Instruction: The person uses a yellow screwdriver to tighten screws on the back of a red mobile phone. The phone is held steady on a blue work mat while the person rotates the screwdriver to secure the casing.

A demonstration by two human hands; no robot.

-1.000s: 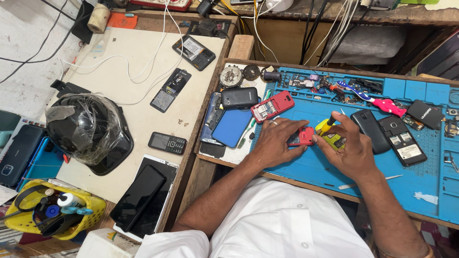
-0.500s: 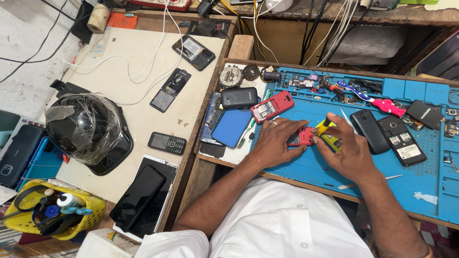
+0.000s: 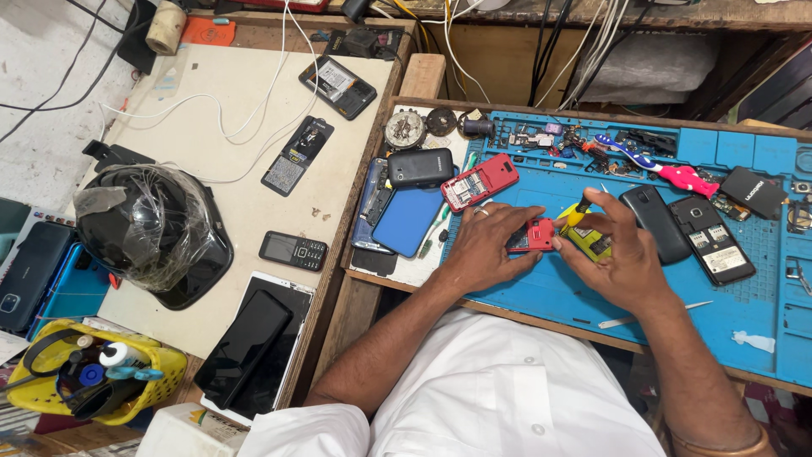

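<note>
My left hand (image 3: pixel 486 245) rests on the blue work mat (image 3: pixel 558 296) and pins down a small red phone body (image 3: pixel 534 234) with its fingers. My right hand (image 3: pixel 616 254) grips a yellow-and-black screwdriver (image 3: pixel 585 230), its tip pointing at the red phone body. A second red phone (image 3: pixel 479 181), opened with its insides showing, lies just above my left hand. Two dark phones (image 3: pixel 655 222) with their backs off lie to the right of my right hand.
A blue phone cover (image 3: pixel 408 219) and a black phone (image 3: pixel 419 167) lie left of the mat. A pink-handled toothbrush (image 3: pixel 668 172) lies at the mat's top. On the white table sit a wrapped black helmet (image 3: pixel 150 233), several phones (image 3: pixel 293 249) and a yellow basket (image 3: pixel 93 381).
Both hands stay over the red phone body; my right hand has shifted the screwdriver slightly. Nothing else has moved.
</note>
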